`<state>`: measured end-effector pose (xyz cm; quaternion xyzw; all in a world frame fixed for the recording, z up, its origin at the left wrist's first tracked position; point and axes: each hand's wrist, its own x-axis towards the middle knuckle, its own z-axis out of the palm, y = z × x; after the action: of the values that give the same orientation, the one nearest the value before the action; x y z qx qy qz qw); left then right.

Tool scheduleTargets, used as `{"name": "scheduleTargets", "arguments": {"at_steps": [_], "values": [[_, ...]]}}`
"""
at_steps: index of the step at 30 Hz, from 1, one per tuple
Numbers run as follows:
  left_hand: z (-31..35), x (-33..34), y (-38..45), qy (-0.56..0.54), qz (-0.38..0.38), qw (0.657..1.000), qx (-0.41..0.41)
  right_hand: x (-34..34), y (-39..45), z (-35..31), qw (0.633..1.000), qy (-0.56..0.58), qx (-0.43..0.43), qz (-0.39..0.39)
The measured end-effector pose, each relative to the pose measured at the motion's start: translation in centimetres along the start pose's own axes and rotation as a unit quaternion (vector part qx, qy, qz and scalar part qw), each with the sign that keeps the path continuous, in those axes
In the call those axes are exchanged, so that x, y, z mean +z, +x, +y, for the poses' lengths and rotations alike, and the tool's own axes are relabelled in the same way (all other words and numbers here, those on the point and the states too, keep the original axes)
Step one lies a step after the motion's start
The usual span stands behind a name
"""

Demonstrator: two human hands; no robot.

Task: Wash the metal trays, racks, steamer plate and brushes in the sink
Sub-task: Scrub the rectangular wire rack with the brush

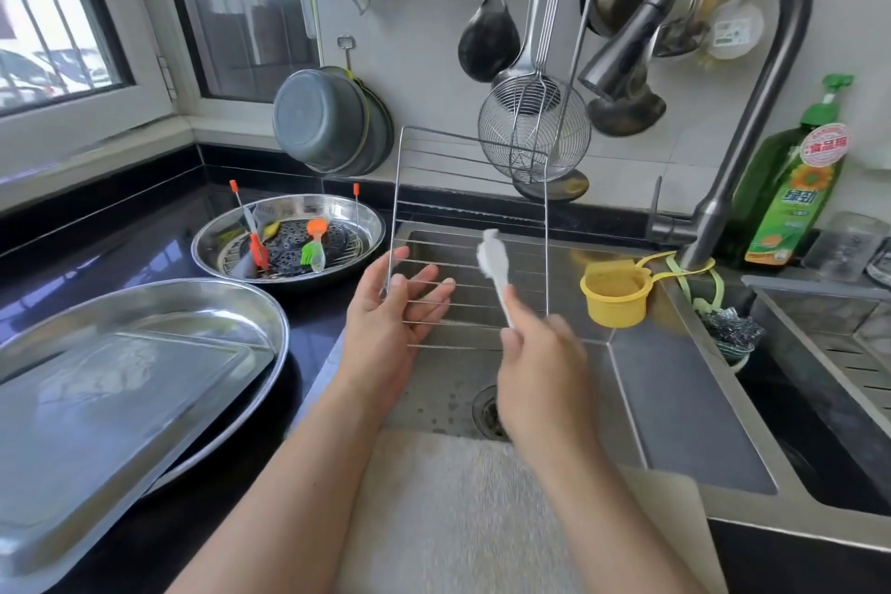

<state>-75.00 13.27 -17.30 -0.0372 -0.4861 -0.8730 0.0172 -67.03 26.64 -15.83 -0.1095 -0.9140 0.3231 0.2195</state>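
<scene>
Holding a thin wire rack [470,236] upright over the steel sink [675,400], left hand [393,309] grip pinches its edge. Right hand [540,357] grip wraps a white brush [492,258], bristles against the wires. Shiny oval trays [144,352] on the black desk [159,227].

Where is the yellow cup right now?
In the head view, the yellow cup hangs inside the sink on its right side, just below the faucet base.

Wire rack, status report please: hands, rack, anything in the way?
Left hand holds wire rack upright over sink. Right hand grips white brush against its bars. Nothing blocking.
</scene>
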Motion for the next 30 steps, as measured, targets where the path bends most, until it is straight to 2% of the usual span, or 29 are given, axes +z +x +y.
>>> {"name": "scheduleTargets", "arguments": {"at_steps": [4, 8, 12, 17, 21, 24, 30], "values": [[0.0, 0.1, 0.0, -0.038, 0.015, 0.999, 0.005, 3.2, -2.1, -3.4, 0.994, -0.01, -0.059, -0.088], [0.1, 0.1, 0.2, -0.067, 0.026, 0.997, 0.004, 4.5, -2.2, -3.9, 0.994, -0.009, -0.048, -0.102], [0.0, -0.2, 0.2, -0.031, -0.004, 0.999, 0.012, 2.9, -1.7, -1.9, 0.995, -0.043, -0.046, -0.079], [0.3, -0.3, 0.2, -0.023, -0.003, 1.0, 0.007, -0.3, -0.3, 2.4, 0.996, -0.077, 0.043, -0.007], [0.3, -0.3, 0.1, -0.021, -0.006, 1.0, 0.006, -1.7, 0.5, 3.5, 0.993, -0.089, 0.07, 0.004], [0.3, -0.2, 0.1, -0.032, -0.01, 0.999, 0.004, -0.6, -0.2, 2.0, 0.996, -0.068, 0.051, -0.005], [-0.2, 0.0, -0.1, 0.003, -0.021, 1.0, 0.019, 3.2, -2.7, -2.4, 0.996, -0.005, -0.04, -0.085]]}}
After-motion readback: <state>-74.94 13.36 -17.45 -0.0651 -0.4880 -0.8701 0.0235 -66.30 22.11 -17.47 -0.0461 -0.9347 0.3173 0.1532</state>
